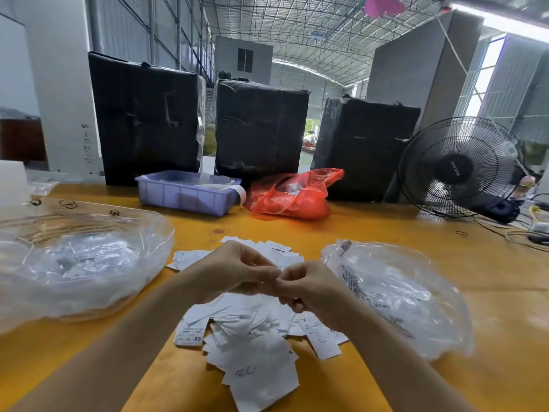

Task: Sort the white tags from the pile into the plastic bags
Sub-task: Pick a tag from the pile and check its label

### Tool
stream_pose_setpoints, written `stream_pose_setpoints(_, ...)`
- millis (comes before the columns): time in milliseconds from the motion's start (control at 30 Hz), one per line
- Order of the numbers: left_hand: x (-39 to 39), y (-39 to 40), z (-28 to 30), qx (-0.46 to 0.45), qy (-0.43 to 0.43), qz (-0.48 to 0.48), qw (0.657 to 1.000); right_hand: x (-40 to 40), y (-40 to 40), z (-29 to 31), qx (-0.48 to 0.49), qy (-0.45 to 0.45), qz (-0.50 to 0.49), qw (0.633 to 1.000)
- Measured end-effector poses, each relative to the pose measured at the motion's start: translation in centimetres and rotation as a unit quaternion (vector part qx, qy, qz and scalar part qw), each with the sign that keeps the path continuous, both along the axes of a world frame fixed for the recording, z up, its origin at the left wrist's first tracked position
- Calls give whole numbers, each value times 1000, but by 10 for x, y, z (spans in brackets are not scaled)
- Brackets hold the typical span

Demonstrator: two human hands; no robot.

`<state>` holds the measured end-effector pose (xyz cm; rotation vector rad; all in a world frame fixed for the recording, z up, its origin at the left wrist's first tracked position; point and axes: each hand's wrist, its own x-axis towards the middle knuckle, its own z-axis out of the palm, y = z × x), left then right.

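A loose pile of white tags printed with size letters lies on the yellow table, straight in front of me. My left hand and my right hand hover just above the pile's middle. Their curled fingertips meet each other there. The fingers blur together, so anything pinched between them is hidden. A clear plastic bag holding white tags lies left of the pile. A second clear plastic bag with printed tags inside lies on its right.
At the back of the table stand a lilac plastic bin and a red plastic bag. Behind them are three big black-wrapped bales. A black table fan stands at the right rear, with cables trailing beside it.
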<state>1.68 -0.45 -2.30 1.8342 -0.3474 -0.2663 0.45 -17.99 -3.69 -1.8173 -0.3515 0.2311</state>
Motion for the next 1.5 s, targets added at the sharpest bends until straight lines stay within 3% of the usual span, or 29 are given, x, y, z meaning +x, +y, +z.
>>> stream_pose_setpoints(200,7,10,-2,-39,61,66,995,6,-7,-3,61,33,-41,997)
stream_pose_setpoints(267,7,8,-3,-93,66,94,989,6,-7,-3,73,49,-50,995)
stream_pose_setpoints(433,10,-11,-7,-329,100,179,922,4,0,-5,74,59,-18,995)
stream_pose_setpoints(567,6,-23,-9,-413,151,157,884,1,5,-4,77,38,-16,996)
stream_pose_setpoints(667,5,-23,-6,-404,126,168,890,7,-5,-3,-52,-91,-93,990)
stream_pose_setpoints(767,7,-18,-6,-395,106,196,891,17,-24,-6,-247,-183,-153,939)
stream_pose_setpoints(900,7,-15,-7,-350,96,221,905,18,-41,-4,-380,-40,-68,922)
stream_pose_setpoints(1000,7,-14,-11,-293,63,212,930,13,-42,-2,-467,28,-15,884)
stream_pose_setpoints(1067,7,-14,-14,-235,34,204,950,13,-40,-3,-497,37,1,867)
stream_pose_setpoints(1167,8,-13,-19,-163,15,199,966,10,-36,1,-487,41,6,872)
stream_pose_setpoints(1367,9,-13,-23,-147,13,183,972,7,-28,2,-514,23,-29,857)
stream_pose_setpoints(1500,10,-12,-25,-151,15,181,972,9,-28,2,-493,35,-6,870)
